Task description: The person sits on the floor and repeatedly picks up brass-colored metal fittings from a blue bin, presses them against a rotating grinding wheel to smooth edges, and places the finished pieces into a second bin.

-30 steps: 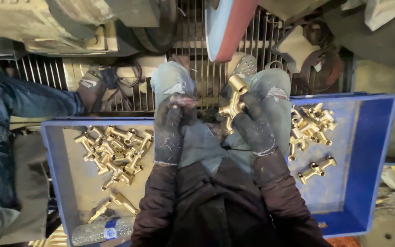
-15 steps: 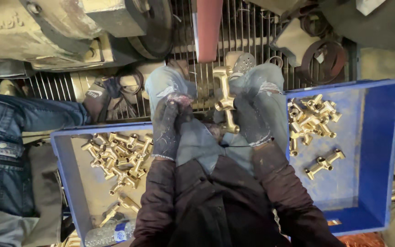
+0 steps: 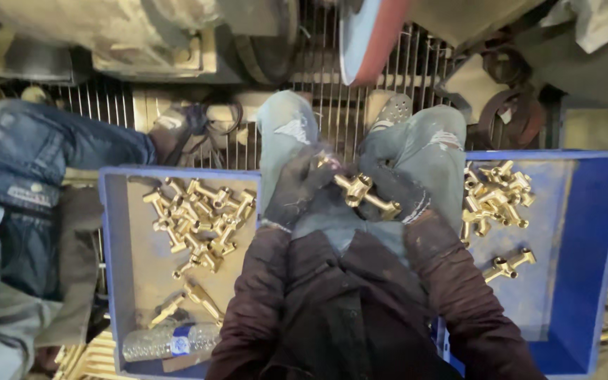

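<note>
- Far left of the brass fitting, a second person sits: a leg [image 3: 43,151] in blue jeans and a dusty shoe [image 3: 177,130] resting on the metal floor grate [image 3: 117,105].
- Left of the fitting lies a blue tray [image 3: 110,267] with a loose heap of brass pieces [image 3: 198,218]; a clear plastic bottle [image 3: 170,343] lies at its near end, well below the heap.
- The left hand [image 3: 297,190], in a dark dirty glove, is closed around the left end of the fitting, just beside the wearer's left knee.
- The brass fitting [image 3: 360,191] is a tee-shaped part, held across the gap between the two knees and tilted down toward the right. Half a second ago it stood upright and higher, close under the wheel; now it is lowered into the lap and turned sideways, so it looks pulled off the wheel, probably to be checked or re-gripped.
- Straight above the fitting, and now clearly apart from it, hangs the grinding wheel [image 3: 371,39], red rim and pale blue face.
- The right hand [image 3: 395,193], gloved too, grips the fitting's right end from behind; both hands clasp the one part.
- Right of the fitting a larger blue tray [image 3: 585,267] holds another heap of brass parts [image 3: 497,197], with a single one [image 3: 508,264] lying apart below it.
</note>
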